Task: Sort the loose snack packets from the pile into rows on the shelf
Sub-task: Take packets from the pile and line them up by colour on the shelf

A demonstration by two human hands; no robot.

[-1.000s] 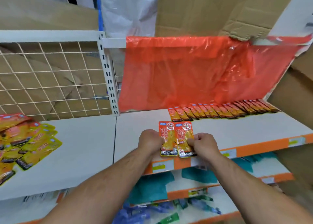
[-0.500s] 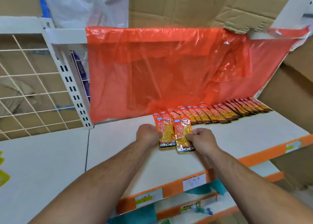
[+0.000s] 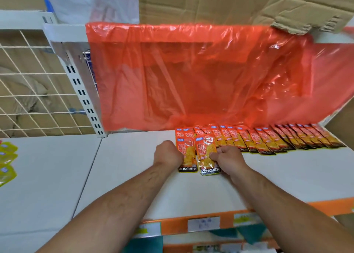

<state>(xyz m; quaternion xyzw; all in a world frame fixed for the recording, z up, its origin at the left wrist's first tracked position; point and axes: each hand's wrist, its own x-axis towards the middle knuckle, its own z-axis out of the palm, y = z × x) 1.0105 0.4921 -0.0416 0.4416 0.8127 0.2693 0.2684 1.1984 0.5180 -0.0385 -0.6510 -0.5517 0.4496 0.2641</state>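
Two orange snack packets marked KONCHEW lie side by side over the white shelf (image 3: pixel 134 176). My left hand (image 3: pixel 168 154) grips the left packet (image 3: pixel 188 157) at its left edge. The right packet (image 3: pixel 207 157) is pinched at its right edge by my right hand (image 3: pixel 229 157). Both packets sit at the left end of a row of several overlapping orange packets (image 3: pixel 268 139) along the back of the shelf, their tops touching that row.
A red plastic sheet (image 3: pixel 191 76) hangs behind the row. A white perforated upright (image 3: pixel 80 84) and wire mesh (image 3: pixel 28 84) stand to the left. Yellow packets (image 3: pixel 6 160) of the pile show at the far left edge. Orange shelf edge (image 3: pixel 210 224) with labels below; cardboard above.
Both hands carried the two packets from the shelf's front edge back to the left end of the row. The view moved right, so the pile has slid almost out of sight.
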